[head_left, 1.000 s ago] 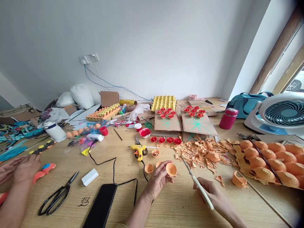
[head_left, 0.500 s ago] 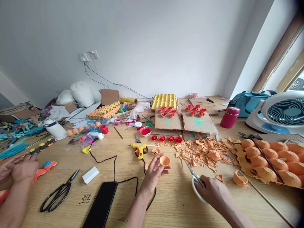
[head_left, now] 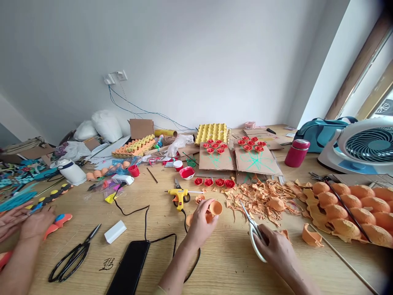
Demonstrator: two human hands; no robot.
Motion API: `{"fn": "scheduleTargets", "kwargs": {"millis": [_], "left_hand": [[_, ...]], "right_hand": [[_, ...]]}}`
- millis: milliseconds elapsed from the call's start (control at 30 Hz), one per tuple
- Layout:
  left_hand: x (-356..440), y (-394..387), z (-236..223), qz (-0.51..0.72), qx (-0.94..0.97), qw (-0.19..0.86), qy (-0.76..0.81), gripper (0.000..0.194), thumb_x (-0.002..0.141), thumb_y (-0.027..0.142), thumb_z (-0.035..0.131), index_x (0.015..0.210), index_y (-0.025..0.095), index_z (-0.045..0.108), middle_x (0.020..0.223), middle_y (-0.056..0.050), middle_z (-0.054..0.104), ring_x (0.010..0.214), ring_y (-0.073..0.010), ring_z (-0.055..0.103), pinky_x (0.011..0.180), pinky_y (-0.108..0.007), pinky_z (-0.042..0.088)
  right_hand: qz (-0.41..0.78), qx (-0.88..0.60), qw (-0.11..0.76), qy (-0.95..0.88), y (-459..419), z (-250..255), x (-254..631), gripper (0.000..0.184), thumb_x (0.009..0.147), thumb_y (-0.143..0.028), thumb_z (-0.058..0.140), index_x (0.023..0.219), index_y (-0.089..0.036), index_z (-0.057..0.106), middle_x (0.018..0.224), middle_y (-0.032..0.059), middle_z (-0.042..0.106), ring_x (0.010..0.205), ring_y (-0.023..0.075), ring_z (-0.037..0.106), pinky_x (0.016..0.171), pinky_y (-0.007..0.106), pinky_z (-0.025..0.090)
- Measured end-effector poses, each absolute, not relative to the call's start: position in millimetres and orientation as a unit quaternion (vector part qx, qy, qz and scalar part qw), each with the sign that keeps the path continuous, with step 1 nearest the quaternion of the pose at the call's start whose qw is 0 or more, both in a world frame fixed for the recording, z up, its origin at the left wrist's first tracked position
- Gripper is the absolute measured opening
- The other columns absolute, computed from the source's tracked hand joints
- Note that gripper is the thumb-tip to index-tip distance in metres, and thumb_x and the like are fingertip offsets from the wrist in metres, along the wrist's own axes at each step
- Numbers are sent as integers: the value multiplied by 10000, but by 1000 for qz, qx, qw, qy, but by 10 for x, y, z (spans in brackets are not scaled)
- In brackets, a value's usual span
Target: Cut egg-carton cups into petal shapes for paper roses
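Observation:
My left hand pinches a small round orange cup cut from an egg carton. More orange card shows just under that cup, partly hidden by my fingers. White-handled scissors are in my right hand, blades pointing up and left toward the scraps, apart from the cup. Beyond my left hand lie a spiral orange paper rose and a yellow glue gun. A pile of orange carton scraps spreads past the scissors, and a torn carton piece lies right of my right hand.
An orange egg tray fills the right side, near a fan and red flask. Red roses line up before cardboard. Black scissors and a phone lie left. Another person's hands work far left.
My left hand has moved slightly right and up with the cup, turning so its back shows more. The scissors in my right hand have shifted a little, their blades showing more clearly.

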State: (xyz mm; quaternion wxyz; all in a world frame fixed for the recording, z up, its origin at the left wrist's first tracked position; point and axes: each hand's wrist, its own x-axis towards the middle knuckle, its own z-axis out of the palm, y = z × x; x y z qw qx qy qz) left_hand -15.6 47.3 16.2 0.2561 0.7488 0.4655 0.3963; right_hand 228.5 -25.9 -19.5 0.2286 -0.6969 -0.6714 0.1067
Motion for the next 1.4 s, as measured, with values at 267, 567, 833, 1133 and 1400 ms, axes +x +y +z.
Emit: {"fn": "scheduleTargets", "kwargs": {"millis": [267, 567, 833, 1133, 1400], "left_hand": [[37, 829, 252, 252, 805, 177, 508, 291, 780, 125, 625, 1061, 201, 644, 1156, -119, 664, 1159, -320, 572, 1021, -491, 395], [74, 825, 231, 160, 815, 140, 539, 257, 762, 95, 581, 977, 202, 673, 1026, -119, 723, 1067, -346, 610, 986, -532, 339], [-277, 659, 303, 184, 790, 144, 566, 431, 806, 153, 598, 1233, 206, 597, 1275, -132, 653, 1225, -335, 549, 1005, -498, 372], [-402, 466, 145, 207, 786, 139, 566, 547, 757, 265, 748, 1273, 230, 568, 1320, -103, 630, 1203, -327, 553, 1003, -506, 383], [-372, 445, 64, 232, 785, 136, 558, 491, 722, 197, 770, 1190, 227, 625, 1203, -112, 679, 1118, -360, 584, 985, -554, 371]], "right_hand": [[65, -682, 256, -683, -331, -265, 2327, 320, 894, -459, 512, 658, -252, 451, 511, -12, 580, 542, 184, 515, 554, 268, 349], [75, -675, 249, -690, -330, -276, 2328, 317, 907, -463, 515, 679, -247, 471, 540, -11, 590, 555, 181, 528, 567, 269, 344], [92, -669, 249, -694, -340, -294, 2344, 323, 927, -471, 488, 694, -249, 454, 565, -8, 597, 606, 195, 562, 604, 275, 368], [121, -652, 242, -709, -332, -316, 2344, 308, 918, -492, 491, 725, -252, 489, 606, 3, 617, 653, 215, 584, 615, 285, 397], [124, -648, 241, -712, -312, -382, 2377, 319, 918, -516, 494, 730, -258, 484, 604, 4, 609, 659, 227, 584, 622, 296, 404]]}}
